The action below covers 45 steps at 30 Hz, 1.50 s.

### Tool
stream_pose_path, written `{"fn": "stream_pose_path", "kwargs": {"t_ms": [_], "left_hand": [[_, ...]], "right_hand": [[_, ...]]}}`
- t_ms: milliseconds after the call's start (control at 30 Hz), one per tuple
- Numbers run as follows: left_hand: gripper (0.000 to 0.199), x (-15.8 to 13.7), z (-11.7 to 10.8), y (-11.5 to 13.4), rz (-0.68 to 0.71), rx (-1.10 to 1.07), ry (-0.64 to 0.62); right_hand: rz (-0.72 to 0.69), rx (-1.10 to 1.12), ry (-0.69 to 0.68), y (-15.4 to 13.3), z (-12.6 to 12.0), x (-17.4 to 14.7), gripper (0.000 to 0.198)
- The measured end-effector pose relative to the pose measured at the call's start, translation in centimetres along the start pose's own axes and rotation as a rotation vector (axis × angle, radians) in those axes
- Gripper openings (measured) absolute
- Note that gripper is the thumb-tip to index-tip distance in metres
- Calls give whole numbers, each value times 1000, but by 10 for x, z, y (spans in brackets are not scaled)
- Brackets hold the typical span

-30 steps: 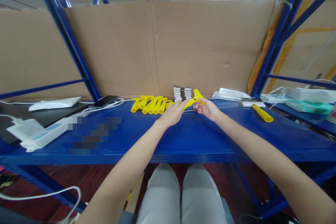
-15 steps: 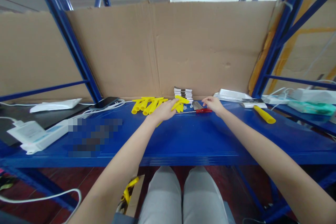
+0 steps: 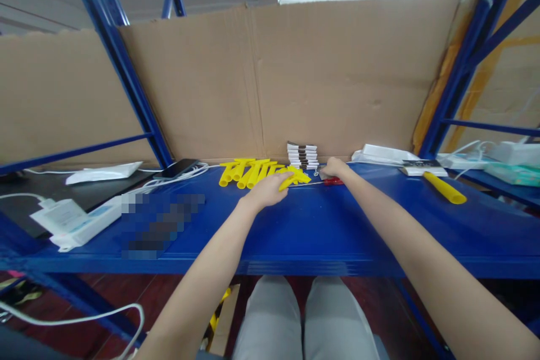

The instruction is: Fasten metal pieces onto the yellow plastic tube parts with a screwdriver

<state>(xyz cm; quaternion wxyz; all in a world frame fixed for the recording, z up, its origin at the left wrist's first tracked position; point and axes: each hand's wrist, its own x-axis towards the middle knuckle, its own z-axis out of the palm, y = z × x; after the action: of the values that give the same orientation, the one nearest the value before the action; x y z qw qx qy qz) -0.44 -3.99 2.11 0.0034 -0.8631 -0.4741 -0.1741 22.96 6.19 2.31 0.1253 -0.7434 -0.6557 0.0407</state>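
Observation:
My left hand [image 3: 269, 189] is closed around a yellow plastic piece [image 3: 288, 181], which sticks out past the fingertips. Beyond it lie several small flat yellow pieces [image 3: 302, 175]. To its left, yellow tube-shaped handles [image 3: 242, 172] with flat ends rest in a row. My right hand [image 3: 335, 167] is closed and low over a small greyish bag or pile [image 3: 323, 174] of parts; its fingertips are hidden, so what they pinch cannot be made out. Just under that hand is a screwdriver with a red handle [image 3: 333, 181], its thin shaft pointing left.
A stack of white-and-dark bundles [image 3: 302, 156] stands against the cardboard wall [image 3: 316, 79]. At right, a yellow tube [image 3: 445, 188] lies beside a small box [image 3: 423, 169]. On the left are a power strip [image 3: 97, 219], a phone [image 3: 177, 169] and white cables. Blue posts [image 3: 126, 73] frame the shelf.
My left hand has lowered its yellow piece and drawn it slightly nearer to me. My right hand has moved down onto the greyish parts, its fingers closing. The view has shifted slightly.

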Motion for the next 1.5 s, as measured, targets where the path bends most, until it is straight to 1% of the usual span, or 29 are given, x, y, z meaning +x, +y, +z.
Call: {"fn": "stream_pose_path", "kwargs": {"t_ms": [100, 167, 300, 467, 667, 800, 867, 967, 1067, 1167, 1233, 1333, 1400, 1500], "left_hand": [[56, 0, 0, 0, -12, -2, -3], [56, 0, 1, 0, -8, 7, -7], [56, 0, 2, -1, -26, 6, -9], [57, 0, 0, -3, -30, 3, -16], [57, 1, 5, -5, -37, 4, -17], [56, 2, 7, -5, -30, -11, -20], [56, 1, 7, -4, -39, -14, -27], [56, 2, 7, -4, -41, -12, -26], [56, 2, 9, -5, -27, -11, -17], [56, 3, 10, -6, -23, -10, -14], [56, 3, 10, -6, -23, -12, -16], [55, 2, 7, -5, -25, -12, -35], [55, 1, 5, -3, -30, -7, -49], [56, 0, 3, 0, -38, 0, -59]], "right_hand": [[-26, 43, -37, 3, 5, 7, 32], [-21, 63, -28, 4, 8, 8, 33], [33, 59, -16, 2, 10, 2, 39], [45, 95, -5, 0, 12, -4, 37], [31, 183, 76, 9, 18, 2, 26], [17, 248, 90, 16, 21, 7, 17], [2, 325, 95, 18, 23, 10, 14], [-1, 450, 138, 22, 26, 14, 12], [12, 545, 167, 25, 26, 16, 17], [49, 663, 163, 26, 20, 12, 21], [89, 745, 139, 26, 12, 7, 15], [116, 831, 87, 23, -1, -2, 2], [105, 960, 34, 21, -9, -8, 10], [53, 1159, -77, 15, -19, -17, 15]]}}
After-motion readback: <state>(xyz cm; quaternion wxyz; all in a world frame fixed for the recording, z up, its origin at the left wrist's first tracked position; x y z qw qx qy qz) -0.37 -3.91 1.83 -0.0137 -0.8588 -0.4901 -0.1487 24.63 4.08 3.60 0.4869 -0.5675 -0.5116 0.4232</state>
